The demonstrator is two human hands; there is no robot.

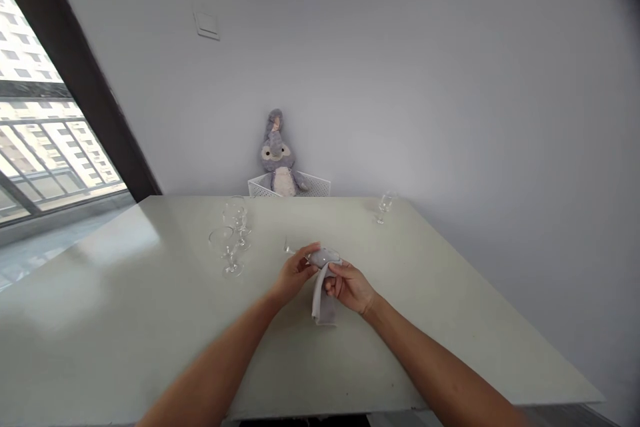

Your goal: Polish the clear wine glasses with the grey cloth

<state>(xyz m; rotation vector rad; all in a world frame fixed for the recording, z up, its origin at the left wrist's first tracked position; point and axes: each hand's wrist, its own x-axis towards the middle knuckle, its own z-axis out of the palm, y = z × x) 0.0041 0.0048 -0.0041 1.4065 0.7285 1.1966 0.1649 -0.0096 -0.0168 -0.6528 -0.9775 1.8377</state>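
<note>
My left hand (296, 273) is closed around a clear wine glass (320, 257) that lies on its side above the table, its foot (287, 246) pointing left. My right hand (349, 285) grips a grey cloth (323, 303) that is wrapped over the bowl of the glass and hangs down below both hands. The two hands meet over the middle of the white table (150, 307).
Three empty wine glasses (231, 243) stand together left of my hands. Another glass (384, 206) stands at the far right of the table. A grey plush toy (277, 157) sits in a white basket (315, 185) behind the table's far edge. A window is on the left.
</note>
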